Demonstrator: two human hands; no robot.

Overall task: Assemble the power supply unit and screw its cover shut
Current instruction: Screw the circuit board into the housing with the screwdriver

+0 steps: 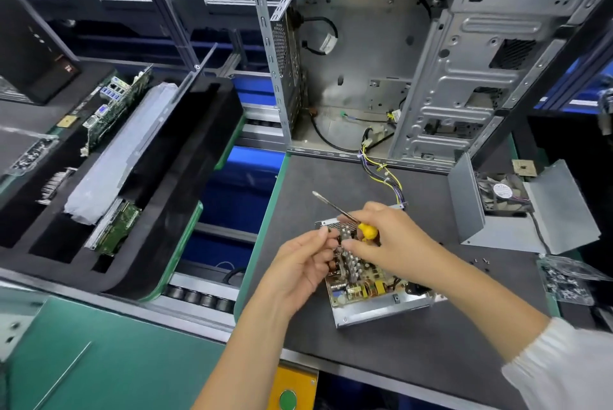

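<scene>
Head view: an open power supply unit [371,290] lies on the dark mat in front of the computer case [381,55]. Above the unit, the right hand [394,240] grips a yellow-handled screwdriver [348,217]; left hand [298,267] fingertips pinch together beside it, contents unclear.

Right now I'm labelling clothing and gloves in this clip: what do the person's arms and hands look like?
Both hands are bare: no gloves, rings or watch show on the left hand or the right hand. The left forearm is uncovered as far as the frame shows. The right arm wears a white sleeve pushed up towards the elbow.
</scene>
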